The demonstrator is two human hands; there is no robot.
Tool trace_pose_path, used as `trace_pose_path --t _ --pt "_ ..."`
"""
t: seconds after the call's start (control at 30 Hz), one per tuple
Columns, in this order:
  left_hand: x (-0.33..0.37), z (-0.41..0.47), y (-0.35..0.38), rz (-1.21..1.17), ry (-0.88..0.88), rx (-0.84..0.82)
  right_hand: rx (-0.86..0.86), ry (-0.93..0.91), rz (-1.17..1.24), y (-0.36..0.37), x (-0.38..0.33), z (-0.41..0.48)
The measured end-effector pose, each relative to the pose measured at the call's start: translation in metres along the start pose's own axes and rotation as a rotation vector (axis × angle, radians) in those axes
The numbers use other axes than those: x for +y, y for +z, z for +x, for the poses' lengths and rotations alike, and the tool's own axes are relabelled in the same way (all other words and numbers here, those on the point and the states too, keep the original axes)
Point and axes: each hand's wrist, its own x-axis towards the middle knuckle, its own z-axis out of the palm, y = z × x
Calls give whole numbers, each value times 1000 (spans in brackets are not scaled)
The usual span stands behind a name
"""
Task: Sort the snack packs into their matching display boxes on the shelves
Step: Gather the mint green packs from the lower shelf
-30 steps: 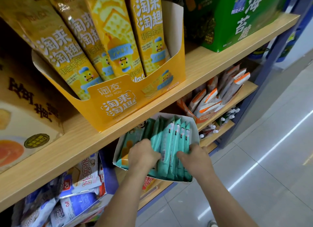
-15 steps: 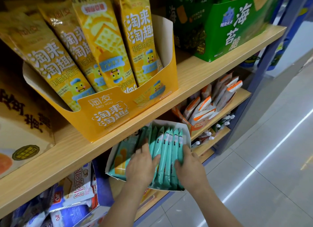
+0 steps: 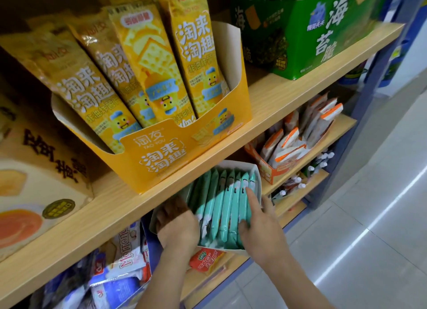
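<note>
Teal snack packs (image 3: 223, 207): slim, glossy film pillows with crimped ends, standing on edge in a tight row inside a white display box (image 3: 238, 164) of thin card; the box sits tilted on the lower shelf, its far end tucked under the pale wood-grain shelf board (image 3: 284, 94).

My left hand (image 3: 178, 226) is at the box's left end; knuckles up, fingers curled down inside beside the leftmost pack; I cannot tell whether they grasp anything, since the tips are hidden.

My right hand (image 3: 262, 231) lies loose and flat at the right end, clasping nothing; index finger (image 3: 253, 199) straight along the rightmost pack, thumb pressed on the packs' near ends, other fingers outside the box's right wall.

On the board above: a yellow display box (image 3: 184, 154), matte card with a low cut-out front, holding tall crinkled yellow packs (image 3: 147, 64) leaning left; right of it a green box (image 3: 328, 43), glossy print.

Lower shelf, further right: an orange box (image 3: 265, 172) with white-and-orange packs (image 3: 288, 142), flat and leaning; a red sachet (image 3: 205, 258) lies under the white box's near edge.
</note>
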Motion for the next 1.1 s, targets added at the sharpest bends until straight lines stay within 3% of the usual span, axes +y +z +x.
trace_pose_path --t 0.23,0.47,0.6,0.67,0.7,0.77,0.87,0.9,0.97,1.03,1.1 --pt "-4 3 -9 -130 -91 59 -16 0 44 1 5 -4" --pt "13 -41 -24 -144 136 224 185 -37 -85 -11 -3 -18" --pt "23 -69 -13 -372 394 221 -52 43 277 -19 -25 -12" --pt "30 -75 -9 -426 559 154 -115 76 322 -19 -29 -8" --pt "32 -73 -12 -503 560 84 -90 77 284 -20 -30 -6" --pt "28 -65 -16 -675 505 -109 -22 89 156 -22 -30 -2" --pt "11 -47 -28 -761 405 -122 -12 65 -52 -20 -36 -1" --pt "4 -39 -32 -716 315 -88 -28 36 -105 -16 -39 -1" --pt "-8 -18 -36 -406 152 -18 -62 -18 -208 -11 -41 -3" --pt "-16 4 -30 -92 64 -100 -64 -20 -251 -10 -39 -1" --pt "-15 16 -24 -38 21 -230 -48 -14 -263 -9 -38 -2"
